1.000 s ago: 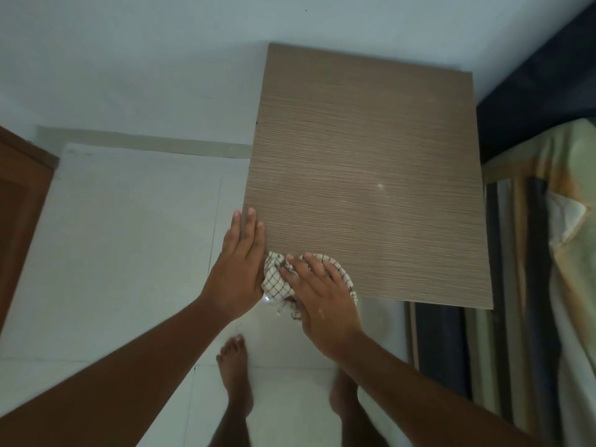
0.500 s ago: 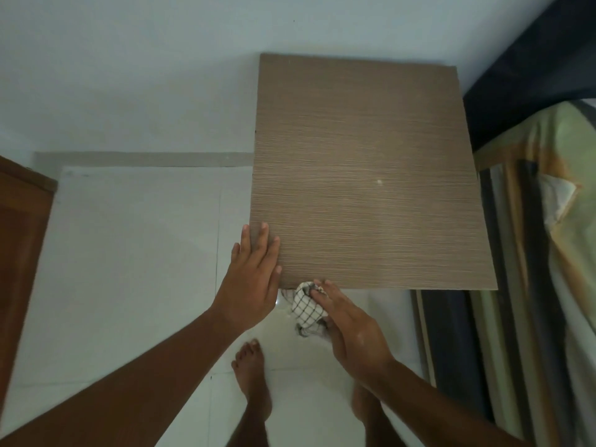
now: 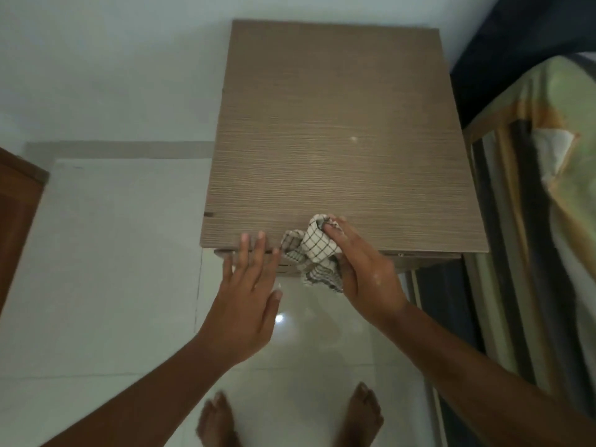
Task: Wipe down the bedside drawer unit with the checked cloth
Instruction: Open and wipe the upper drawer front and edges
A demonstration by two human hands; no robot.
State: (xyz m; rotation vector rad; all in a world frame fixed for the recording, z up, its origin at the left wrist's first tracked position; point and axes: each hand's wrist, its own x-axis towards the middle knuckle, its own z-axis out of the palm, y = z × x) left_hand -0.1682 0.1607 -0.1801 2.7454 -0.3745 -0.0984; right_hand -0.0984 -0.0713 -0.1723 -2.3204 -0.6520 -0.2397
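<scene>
The bedside drawer unit (image 3: 342, 130) has a brown wood-grain top and stands against the white wall, seen from above. The checked cloth (image 3: 314, 253), white with dark lines, is bunched over the top's front edge and hangs down over the drawer front. My right hand (image 3: 364, 269) grips the cloth, with fingertips on the top. My left hand (image 3: 248, 295) is flat with fingers spread, its fingertips touching the front edge just left of the cloth. The drawer fronts are mostly hidden below the top.
A bed with a striped green and orange cover (image 3: 548, 195) runs along the right of the unit. White floor tiles (image 3: 113, 269) spread to the left and front. A brown wooden door or cabinet (image 3: 16, 221) is at the far left. My bare feet (image 3: 290, 421) stand below.
My right hand lifted the cloth from below the front edge back up onto the edge. My left hand slid back so only its fingertips touch the edge. The view shifted, so the drawer front shows.
</scene>
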